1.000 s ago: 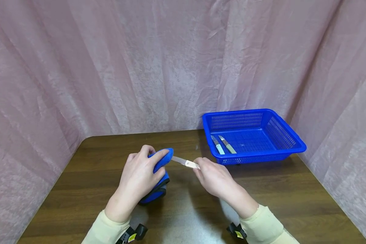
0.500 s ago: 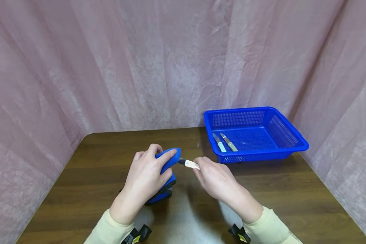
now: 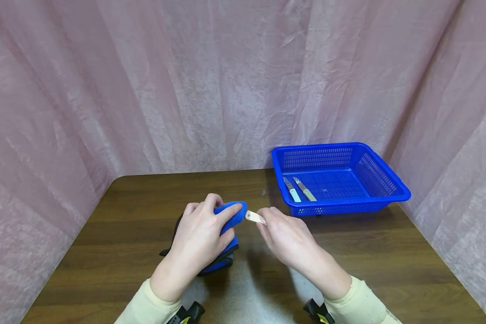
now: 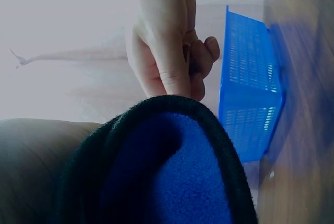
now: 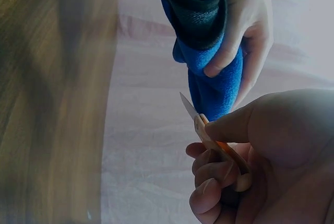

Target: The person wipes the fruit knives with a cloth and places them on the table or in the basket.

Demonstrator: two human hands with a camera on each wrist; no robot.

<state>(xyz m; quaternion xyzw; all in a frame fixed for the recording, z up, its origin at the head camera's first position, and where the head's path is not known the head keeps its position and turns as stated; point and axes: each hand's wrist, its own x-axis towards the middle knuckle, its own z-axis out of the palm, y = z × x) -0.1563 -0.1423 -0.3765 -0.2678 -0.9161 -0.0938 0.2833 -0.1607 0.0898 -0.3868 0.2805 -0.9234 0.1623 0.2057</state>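
My left hand (image 3: 200,231) grips a folded blue cloth (image 3: 236,217) with black edging, thumb and fingers pinching its upper end. In my right hand (image 3: 288,235) is a folding knife (image 3: 254,217) with a pale handle, held near its rear. From the head, the cloth end meets the front of the handle and hides the blade. The right wrist view shows the bare blade (image 5: 188,105) pointing out alongside the cloth (image 5: 216,91), with an orange-lit slot inside the handle. Black-edged folds of cloth (image 4: 193,172) fill the lower left wrist view.
A blue perforated basket (image 3: 348,208) stands at the back right of the wooden table (image 3: 146,193). Two more open folding knives, one with a white handle (image 3: 294,195) and one with a beige handle (image 3: 309,195), lie in its left side. Pink curtains (image 3: 210,90) hang behind.
My left hand has moved right with the cloth, along the blade to the handle. The blade, bare in the head view a second ago, is now covered there. My right hand barely moved.
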